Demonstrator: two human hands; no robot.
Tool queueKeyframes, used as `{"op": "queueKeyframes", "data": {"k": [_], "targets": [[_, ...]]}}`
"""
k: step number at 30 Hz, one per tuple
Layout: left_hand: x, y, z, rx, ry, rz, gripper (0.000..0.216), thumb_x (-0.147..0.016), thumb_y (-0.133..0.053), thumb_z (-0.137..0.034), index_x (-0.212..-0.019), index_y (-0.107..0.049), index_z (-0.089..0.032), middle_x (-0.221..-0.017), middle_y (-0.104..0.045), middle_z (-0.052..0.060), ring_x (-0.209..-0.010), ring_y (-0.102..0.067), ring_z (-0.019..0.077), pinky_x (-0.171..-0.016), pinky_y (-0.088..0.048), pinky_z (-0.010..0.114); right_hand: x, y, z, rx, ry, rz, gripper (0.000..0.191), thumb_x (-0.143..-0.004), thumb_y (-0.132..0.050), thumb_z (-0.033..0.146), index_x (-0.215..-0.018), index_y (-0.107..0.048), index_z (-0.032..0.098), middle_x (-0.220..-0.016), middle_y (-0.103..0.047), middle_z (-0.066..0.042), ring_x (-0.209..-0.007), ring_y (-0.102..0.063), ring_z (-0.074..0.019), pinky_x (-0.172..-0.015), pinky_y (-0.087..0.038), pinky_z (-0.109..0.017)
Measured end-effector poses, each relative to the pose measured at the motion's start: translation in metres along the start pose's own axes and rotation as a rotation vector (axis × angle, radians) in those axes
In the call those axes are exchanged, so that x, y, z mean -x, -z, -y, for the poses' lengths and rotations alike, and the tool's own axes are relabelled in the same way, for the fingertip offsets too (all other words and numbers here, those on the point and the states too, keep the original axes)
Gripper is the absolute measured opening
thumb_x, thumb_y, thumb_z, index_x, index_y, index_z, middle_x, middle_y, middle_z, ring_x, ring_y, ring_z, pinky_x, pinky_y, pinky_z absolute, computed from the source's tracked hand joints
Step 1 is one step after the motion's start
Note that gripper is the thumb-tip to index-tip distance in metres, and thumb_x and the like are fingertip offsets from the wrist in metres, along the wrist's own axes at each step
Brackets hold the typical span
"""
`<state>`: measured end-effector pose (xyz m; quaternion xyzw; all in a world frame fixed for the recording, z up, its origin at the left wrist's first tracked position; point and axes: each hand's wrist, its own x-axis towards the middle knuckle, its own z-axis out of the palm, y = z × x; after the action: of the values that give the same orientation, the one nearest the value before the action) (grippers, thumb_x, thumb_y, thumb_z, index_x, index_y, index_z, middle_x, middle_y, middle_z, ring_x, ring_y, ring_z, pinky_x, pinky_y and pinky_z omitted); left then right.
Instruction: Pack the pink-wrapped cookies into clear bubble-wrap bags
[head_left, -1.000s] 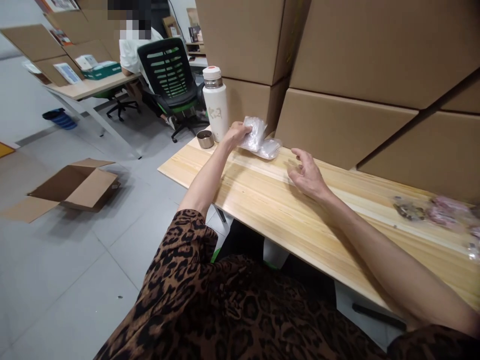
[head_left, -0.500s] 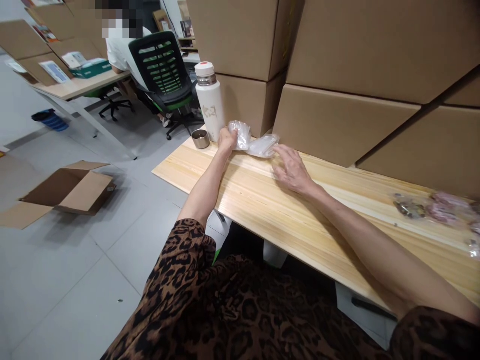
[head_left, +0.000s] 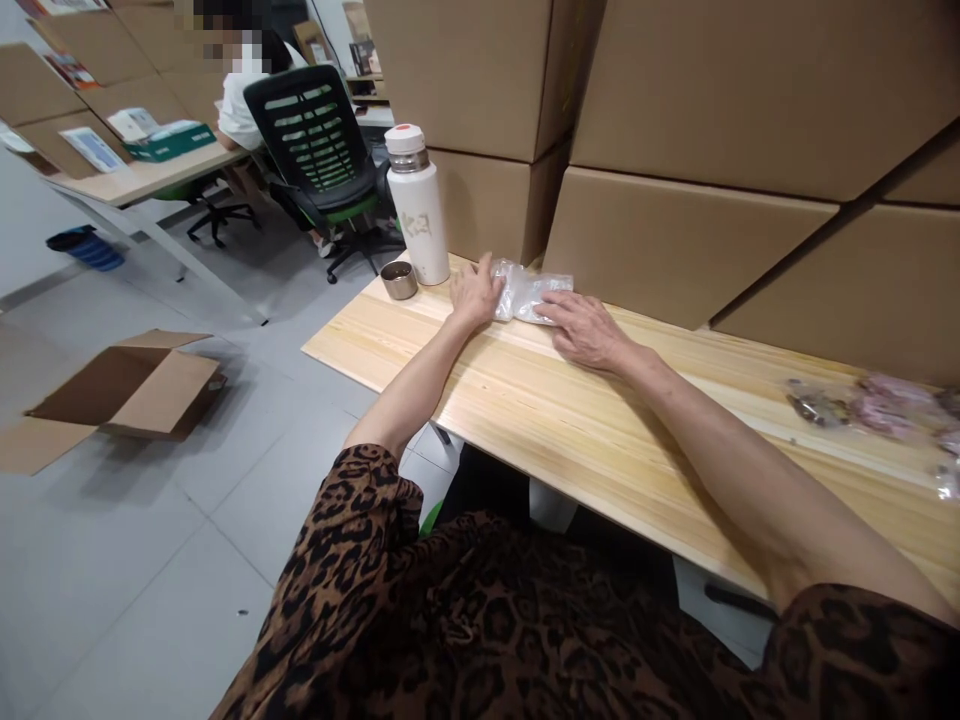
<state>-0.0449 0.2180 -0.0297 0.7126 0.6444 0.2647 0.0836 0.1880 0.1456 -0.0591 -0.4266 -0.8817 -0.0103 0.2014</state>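
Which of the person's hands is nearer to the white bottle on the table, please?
Left. The left hand lies just right of the white bottle, on the plastic bags; the right hand rests beyond them.

Two hands, left hand [head_left: 474, 293] and right hand [head_left: 583, 330], rest on one bundle of clear plastic bags [head_left: 529, 293]. One white bottle [head_left: 417, 205] and one metal cup [head_left: 398, 280] stand upper centre. One open box [head_left: 127, 392] lies at left. One office chair [head_left: 319, 145] stands upper left.

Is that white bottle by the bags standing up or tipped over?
Upright. The white bottle stands on the table, cap on top, left of the plastic bags under both hands.
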Motion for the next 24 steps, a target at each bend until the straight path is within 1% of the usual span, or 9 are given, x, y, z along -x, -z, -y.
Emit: {"op": "queueKeyframes", "data": {"k": [3,5,6,9,11,14,17,20,24], "targets": [[0.008,0.004,-0.016,-0.094,-0.101,-0.032,0.044,-0.106,-0.058,-0.028,-0.149,-0.064,-0.020,-0.151,-0.062,0.020,-0.144,-0.056,0.0353,-0.121,-0.041,0.046,0.002,-0.004,-0.004,-0.072,-0.027,0.005,0.064,-0.089,-0.047,0.019,-0.151,-0.065,0.010,-0.165,-0.054,-0.020,-0.152,-0.050,-0.0365,-0.126,-0.039,-0.059],[0.013,0.006,-0.025,-0.091,-0.161,0.029,0.040,-0.111,-0.046,-0.031,-0.142,-0.069,-0.018,-0.146,-0.067,0.019,-0.142,-0.059,0.0326,-0.122,-0.041,0.044,-0.002,-0.007,-0.003,-0.119,-0.054,0.002,0.067,-0.087,-0.048,0.021,-0.151,-0.064,0.008,-0.165,-0.053,-0.021,-0.153,-0.049,-0.0361,-0.128,-0.038,-0.059],[0.016,0.006,-0.029,-0.076,-0.174,0.068,0.045,-0.113,-0.041,-0.035,-0.145,-0.068,-0.018,-0.146,-0.068,0.019,-0.142,-0.059,0.0320,-0.123,-0.041,0.045,-0.004,-0.009,-0.002,-0.142,-0.066,0.000,0.068,-0.086,-0.049,0.021,-0.151,-0.064,0.009,-0.166,-0.053,-0.021,-0.154,-0.049,-0.0360,-0.129,-0.037,-0.059],[0.029,0.004,-0.040,-0.088,-0.179,0.159,0.058,-0.114,-0.033,-0.050,-0.164,-0.053,-0.027,-0.163,-0.057,0.018,-0.155,-0.049,0.0372,-0.128,-0.035,0.062,-0.009,-0.010,0.000,-0.218,-0.088,-0.011,0.070,-0.082,-0.049,0.022,-0.150,-0.065,0.012,-0.166,-0.053,-0.018,-0.156,-0.047,-0.0341,-0.132,-0.035,-0.060],[0.037,0.002,-0.045,-0.169,-0.185,0.216,0.061,-0.113,-0.032,-0.056,-0.164,-0.053,-0.032,-0.174,-0.044,0.018,-0.164,-0.035,0.0437,-0.128,-0.027,0.075,-0.009,-0.004,0.002,-0.274,-0.067,-0.004,0.070,-0.080,-0.049,0.022,-0.147,-0.067,0.015,-0.166,-0.055,-0.015,-0.155,-0.048,-0.0320,-0.132,-0.035,-0.059],[0.042,0.002,-0.046,-0.256,-0.221,0.250,0.066,-0.111,-0.029,-0.061,-0.164,-0.055,-0.032,-0.181,-0.032,0.019,-0.168,-0.024,0.0469,-0.127,-0.022,0.079,0.007,0.019,0.009,-0.307,-0.071,-0.027,0.063,-0.081,-0.048,0.019,-0.140,-0.071,0.016,-0.162,-0.058,-0.014,-0.151,-0.054,-0.0298,-0.130,-0.041,-0.055],[0.040,0.004,-0.045,-0.292,-0.240,0.269,0.069,-0.110,-0.025,-0.063,-0.162,-0.057,-0.031,-0.180,-0.031,0.019,-0.168,-0.024,0.0464,-0.127,-0.024,0.079,0.052,0.061,0.018,-0.216,-0.164,-0.168,0.054,-0.091,-0.046,0.020,-0.139,-0.070,0.015,-0.159,-0.061,-0.017,-0.147,-0.059,-0.0291,-0.125,-0.047,-0.052],[0.036,0.005,-0.044,-0.311,-0.252,0.290,0.071,-0.109,-0.022,-0.062,-0.162,-0.056,-0.029,-0.179,-0.034,0.020,-0.168,-0.025,0.0466,-0.126,-0.023,0.080,0.128,0.114,0.018,-0.008,-0.333,-0.289,0.046,-0.100,-0.045,0.027,-0.139,-0.070,0.018,-0.152,-0.066,-0.016,-0.145,-0.060,-0.0302,-0.126,-0.046,-0.054],[0.035,0.007,-0.046,-0.254,-0.224,0.262,0.078,-0.106,-0.027,-0.063,-0.171,-0.041,-0.021,-0.177,-0.038,0.021,-0.167,-0.027,0.0437,-0.130,-0.022,0.077,0.246,0.176,0.005,0.276,-0.674,-0.154,0.053,-0.100,-0.046,0.037,-0.139,-0.068,0.009,-0.146,-0.067,-0.024,-0.140,-0.062,-0.0388,-0.123,-0.047,-0.059]]}}
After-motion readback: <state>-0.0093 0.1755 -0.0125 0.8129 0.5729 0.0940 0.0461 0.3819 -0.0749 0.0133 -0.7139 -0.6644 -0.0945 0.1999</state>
